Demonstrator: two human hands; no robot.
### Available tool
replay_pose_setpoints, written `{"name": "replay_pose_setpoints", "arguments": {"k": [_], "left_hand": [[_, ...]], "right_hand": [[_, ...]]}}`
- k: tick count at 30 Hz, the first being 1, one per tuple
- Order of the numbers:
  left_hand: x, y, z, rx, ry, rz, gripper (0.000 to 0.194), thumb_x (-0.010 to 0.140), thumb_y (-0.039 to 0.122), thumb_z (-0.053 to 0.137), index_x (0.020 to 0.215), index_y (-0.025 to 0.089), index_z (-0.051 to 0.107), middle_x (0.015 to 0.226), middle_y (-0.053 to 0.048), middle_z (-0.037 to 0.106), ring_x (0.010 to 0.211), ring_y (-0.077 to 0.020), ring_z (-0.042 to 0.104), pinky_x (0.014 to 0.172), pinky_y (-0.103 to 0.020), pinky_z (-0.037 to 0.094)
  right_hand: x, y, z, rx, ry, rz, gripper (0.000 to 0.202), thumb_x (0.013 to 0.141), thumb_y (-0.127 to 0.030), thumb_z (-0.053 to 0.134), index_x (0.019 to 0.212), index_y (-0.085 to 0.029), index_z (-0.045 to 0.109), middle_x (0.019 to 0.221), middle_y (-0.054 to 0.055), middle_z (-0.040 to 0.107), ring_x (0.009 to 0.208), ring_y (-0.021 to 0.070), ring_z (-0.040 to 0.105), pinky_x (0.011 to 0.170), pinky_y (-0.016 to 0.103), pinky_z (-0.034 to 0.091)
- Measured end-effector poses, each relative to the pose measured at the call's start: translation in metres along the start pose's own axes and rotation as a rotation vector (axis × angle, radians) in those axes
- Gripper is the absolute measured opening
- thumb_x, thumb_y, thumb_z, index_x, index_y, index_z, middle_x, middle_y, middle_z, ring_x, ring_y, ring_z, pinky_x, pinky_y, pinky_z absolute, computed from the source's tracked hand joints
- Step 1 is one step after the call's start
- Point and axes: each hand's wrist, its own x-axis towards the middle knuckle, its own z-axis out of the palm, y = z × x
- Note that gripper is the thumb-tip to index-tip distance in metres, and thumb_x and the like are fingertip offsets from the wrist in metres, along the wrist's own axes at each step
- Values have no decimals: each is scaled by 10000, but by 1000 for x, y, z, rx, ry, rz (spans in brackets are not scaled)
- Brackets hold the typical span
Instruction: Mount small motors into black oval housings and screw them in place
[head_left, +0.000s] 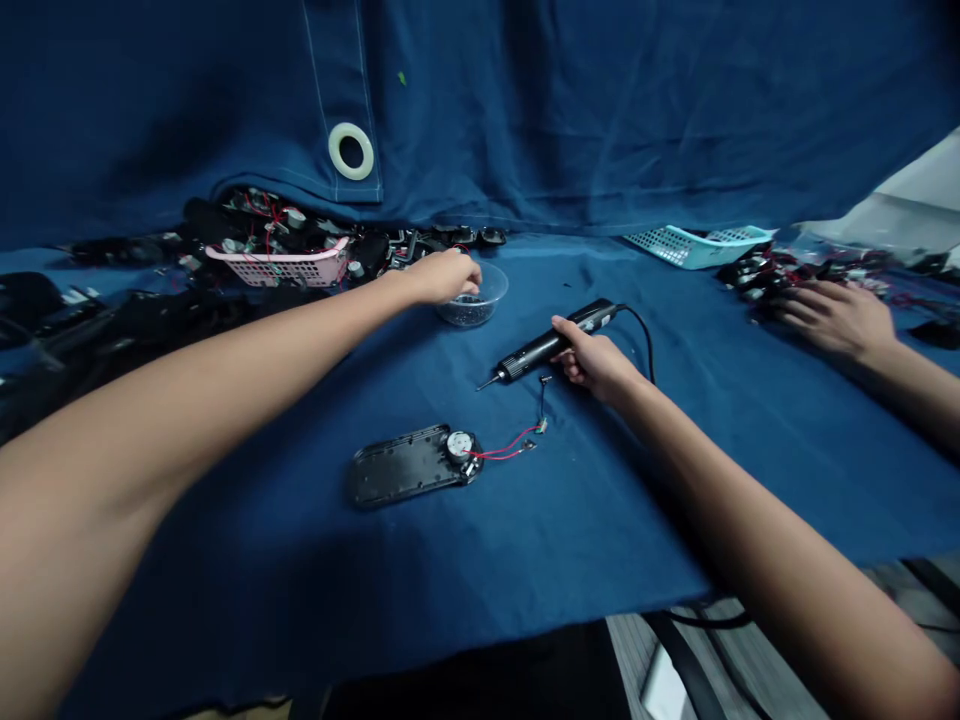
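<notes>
My right hand (592, 362) is wrapped around a black electric screwdriver (551, 345), whose bit points left and down, just above the blue cloth. My left hand (450, 277) reaches into a clear plastic bowl (491, 290) with small dark pieces at its bottom, probably screws. Its fingers are pinched together at the bowl; what they hold, if anything, is too small to make out. In front of me lies an open black plastic casing half (405, 468) with a round silvery motor (460, 446) at its right end. Red wires (510, 445) run from it to small parts on the cloth.
A pink basket (281, 268) full of wired parts stands back left, with dark parts heaped around it. A light blue basket (694, 248) sits back right. At the right, another person's hand (836, 315) rests by a pile of wired parts. A cord (645, 335) trails from the screwdriver.
</notes>
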Motion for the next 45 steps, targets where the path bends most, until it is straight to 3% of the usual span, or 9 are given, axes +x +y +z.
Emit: {"name": "replay_pose_setpoints", "arguments": {"k": [4, 8, 9, 11, 13, 16, 19, 36, 45], "left_hand": [[-77, 39, -10, -131, 310, 128, 290, 950, 352, 487, 1104, 160, 639, 1081, -71, 658, 998, -191, 595, 893, -303, 417], [-188, 74, -3, -157, 367, 208, 239, 955, 368, 510, 1069, 185, 613, 1070, -47, 650, 1012, -177, 578, 923, -328, 412], [-212, 80, 2, -149, 370, 244, 261, 934, 380, 548, 1098, 184, 600, 1092, -54, 647, 1043, -184, 572, 941, -337, 409], [-248, 88, 14, -102, 343, 307, 346, 895, 383, 610, 1170, 176, 571, 1180, -80, 627, 1159, -212, 529, 1001, -364, 390], [-266, 92, 26, -21, 279, 312, 410, 907, 342, 599, 1265, 159, 520, 1275, -101, 584, 1237, -233, 482, 1036, -397, 370], [-269, 93, 40, 48, 215, 317, 373, 951, 224, 506, 1317, 152, 480, 1334, -80, 554, 1272, -223, 454, 1047, -409, 354], [-263, 92, 46, 53, 190, 333, 381, 960, 108, 401, 1334, 144, 466, 1370, -58, 530, 1300, -210, 422, 1049, -401, 345], [-258, 87, 47, -95, 169, 345, 410, 947, 53, 345, 1319, 145, 491, 1335, -46, 559, 1228, -195, 472, 1040, -384, 354], [-257, 88, 46, -106, 171, 346, 408, 935, 56, 371, 1308, 153, 504, 1311, -60, 577, 1227, -197, 485, 1026, -371, 369]], "right_hand": [[4, -7, -4, -128, -77, 34, 463, 892, -549, 450, 629, -174, 519, 462, -11, 460, 379, 67, 384, 369, 202, 328], [-31, -19, -5, -283, -99, -83, 414, 836, -523, 574, 633, -162, 569, 435, -9, 470, 399, 89, 420, 407, 223, 335], [-47, -23, -2, -330, -89, -170, 381, 796, -513, 634, 654, -163, 587, 468, -7, 506, 434, 92, 454, 453, 225, 371], [-84, -27, 11, -536, -150, -622, 352, 835, -525, 578, 837, -180, 647, 692, 25, 636, 621, 133, 587, 619, 261, 470], [-116, -28, 28, -680, -374, -918, 404, 829, -512, 595, 1099, -214, 629, 1015, 67, 664, 939, 199, 625, 838, 333, 499], [-142, -23, 52, -832, -524, -1088, 605, 823, -496, 609, 1348, -227, 475, 1281, 114, 544, 1203, 253, 516, 1015, 410, 444], [-142, -14, 64, -942, -541, -1104, 639, 847, -424, 598, 1406, -184, 403, 1334, 141, 497, 1246, 276, 485, 1054, 445, 423], [-119, -17, 72, -995, -681, -889, 571, 766, -344, 712, 1244, -150, 464, 1118, 113, 560, 1029, 246, 562, 910, 384, 481], [-112, -34, 70, -983, -822, -823, 597, 763, -337, 694, 1282, -179, 445, 1217, 104, 558, 1111, 236, 562, 953, 356, 459]]}}
